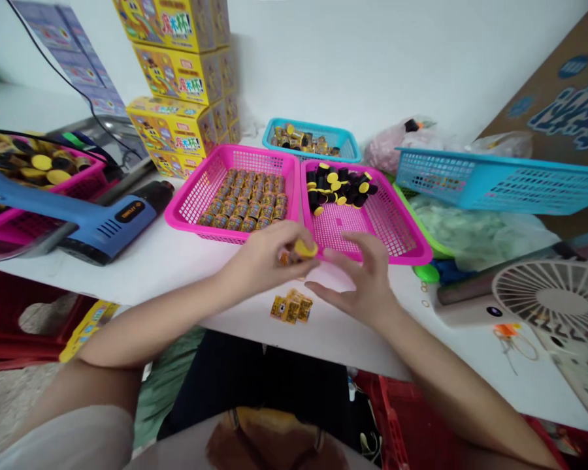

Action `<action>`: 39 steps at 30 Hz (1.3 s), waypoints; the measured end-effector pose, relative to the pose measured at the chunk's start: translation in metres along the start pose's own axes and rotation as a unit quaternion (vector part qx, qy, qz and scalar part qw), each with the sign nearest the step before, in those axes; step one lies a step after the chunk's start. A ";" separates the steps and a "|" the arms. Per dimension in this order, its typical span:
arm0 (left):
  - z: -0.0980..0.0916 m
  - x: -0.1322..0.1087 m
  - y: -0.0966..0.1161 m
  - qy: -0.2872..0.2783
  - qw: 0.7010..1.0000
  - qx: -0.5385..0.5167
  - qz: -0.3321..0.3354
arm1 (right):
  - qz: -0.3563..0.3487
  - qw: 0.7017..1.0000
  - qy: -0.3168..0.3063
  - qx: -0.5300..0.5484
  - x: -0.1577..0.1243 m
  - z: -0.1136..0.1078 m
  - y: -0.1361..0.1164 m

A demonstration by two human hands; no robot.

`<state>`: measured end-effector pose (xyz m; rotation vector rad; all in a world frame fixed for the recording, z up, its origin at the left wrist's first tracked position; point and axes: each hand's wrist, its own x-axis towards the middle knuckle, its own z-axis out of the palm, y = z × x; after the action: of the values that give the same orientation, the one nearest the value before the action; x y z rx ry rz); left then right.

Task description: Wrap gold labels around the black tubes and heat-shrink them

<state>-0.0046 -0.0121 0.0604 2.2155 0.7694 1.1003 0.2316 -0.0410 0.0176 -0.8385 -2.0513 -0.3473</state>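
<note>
Head view: left hand (259,260) fingers (287,234) pinched firmly on yellow-capped cylinder (304,249) over table (176,261); right hand (355,281) open, fingers (367,245) spread, just below pink basket (414,251) rim.

Three pink baskets (235,156) stand on the tabletop (176,274), two in the middle and one at left. Two blue baskets (500,189) sit far and right. Four yellow boxes (174,72) stack far left. There are one blue heat gun (108,225), one fan (553,294), three gold packets (291,307), and two hands: left hand (259,258), holding one yellow-capped tube (306,248), and right hand (357,274).
</note>
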 end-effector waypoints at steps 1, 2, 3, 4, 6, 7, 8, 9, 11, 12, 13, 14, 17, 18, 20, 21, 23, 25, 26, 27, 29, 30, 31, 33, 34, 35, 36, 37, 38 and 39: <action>-0.015 0.008 -0.002 0.002 1.000 0.023 -0.019 | 0.036 0.999 -0.019 0.005 0.009 -0.003 0.012; -0.031 0.017 -0.006 0.007 0.998 0.053 -0.039 | 0.075 0.996 -0.045 0.011 0.019 -0.006 0.026; -0.045 0.028 -0.013 0.016 0.994 0.086 -0.062 | 0.118 0.990 -0.076 0.014 0.030 -0.007 0.044; -0.058 0.040 -0.022 0.024 0.989 0.118 -0.086 | 0.161 0.981 -0.109 0.012 0.042 -0.006 0.063; -0.078 0.066 -0.045 0.034 0.974 0.172 -0.140 | 0.229 0.956 -0.183 -0.008 0.065 0.005 0.103; -0.084 0.079 -0.058 0.028 0.967 0.191 -0.169 | 0.253 0.939 -0.232 -0.016 0.077 0.014 0.121; -0.088 0.091 -0.070 0.017 0.959 0.203 -0.199 | 0.269 0.919 -0.288 -0.017 0.087 0.025 0.135; -0.090 0.101 -0.081 0.004 0.951 0.211 -0.225 | 0.273 0.897 -0.346 -0.012 0.096 0.038 0.146; -0.090 0.116 -0.099 -0.009 0.937 0.225 -0.267 | 0.273 0.872 -0.406 -0.001 0.109 0.063 0.157; -0.088 0.121 -0.107 -0.014 0.929 0.238 -0.284 | 0.272 0.864 -0.423 0.003 0.111 0.074 0.158; -0.087 0.124 -0.113 -0.022 0.920 0.257 -0.297 | 0.275 0.859 -0.432 0.004 0.112 0.085 0.157; -0.085 0.125 -0.118 -0.036 0.911 0.275 -0.304 | 0.280 0.853 -0.440 0.003 0.111 0.093 0.155; -0.080 0.124 -0.131 -0.094 0.890 0.305 -0.324 | 0.303 0.839 -0.452 -0.008 0.103 0.109 0.147; -0.079 0.123 -0.135 -0.112 0.886 0.304 -0.331 | 0.310 0.834 -0.456 -0.011 0.101 0.111 0.145; -0.076 0.121 -0.139 -0.128 0.882 0.304 -0.336 | 0.323 0.820 -0.472 -0.011 0.099 0.109 0.142; -0.075 0.120 -0.140 -0.129 0.882 0.308 -0.333 | 0.328 0.811 -0.485 -0.009 0.099 0.105 0.141; -0.073 0.118 -0.136 -0.119 0.884 0.316 -0.324 | 0.332 0.789 -0.517 0.001 0.098 0.092 0.137; -0.071 0.112 -0.123 -0.086 0.898 0.327 -0.283 | 0.326 0.765 -0.555 0.022 0.095 0.075 0.130; -0.069 0.106 -0.113 -0.061 0.910 0.335 -0.236 | 0.320 0.755 -0.572 0.036 0.093 0.066 0.125; -0.066 0.098 -0.101 -0.036 0.923 0.342 -0.172 | 0.311 0.748 -0.584 0.052 0.089 0.057 0.120; -0.054 0.072 -0.073 -0.008 0.939 0.343 -0.010 | 0.291 0.745 -0.594 0.082 0.081 0.039 0.110; -0.046 0.056 -0.059 -0.017 0.940 0.335 0.064 | 0.282 0.752 -0.589 0.095 0.077 0.031 0.106; -0.036 0.036 -0.045 -0.043 0.938 0.323 0.121 | 0.276 0.764 -0.574 0.104 0.072 0.023 0.103; -0.013 -0.007 -0.023 -0.122 0.927 0.301 0.186 | 0.285 0.803 -0.513 0.103 0.063 0.011 0.100; 0.000 -0.029 -0.016 -0.161 0.920 0.304 0.190 | 0.296 0.828 -0.468 0.093 0.059 0.006 0.100; 0.012 -0.051 -0.011 -0.185 0.912 0.316 0.184 | 0.309 0.852 -0.416 0.081 0.054 0.002 0.100; 0.022 -0.071 -0.008 -0.208 0.903 0.336 0.171 | 0.321 0.873 -0.362 0.070 0.050 -0.002 0.099; 0.031 -0.089 -0.006 -0.224 0.893 0.358 0.156 | 0.332 0.889 -0.310 0.065 0.046 -0.005 0.098; 0.038 -0.104 -0.005 -0.236 0.883 0.378 0.146 | 0.343 0.900 -0.261 0.069 0.041 -0.007 0.096; 0.042 -0.117 -0.004 -0.246 0.874 0.395 0.138 | 0.354 0.906 -0.216 0.084 0.037 -0.009 0.093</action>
<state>-0.0293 -0.0993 -0.0249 3.1890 0.7606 0.2641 0.2857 0.0383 0.0470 -1.5719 -1.9513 0.4508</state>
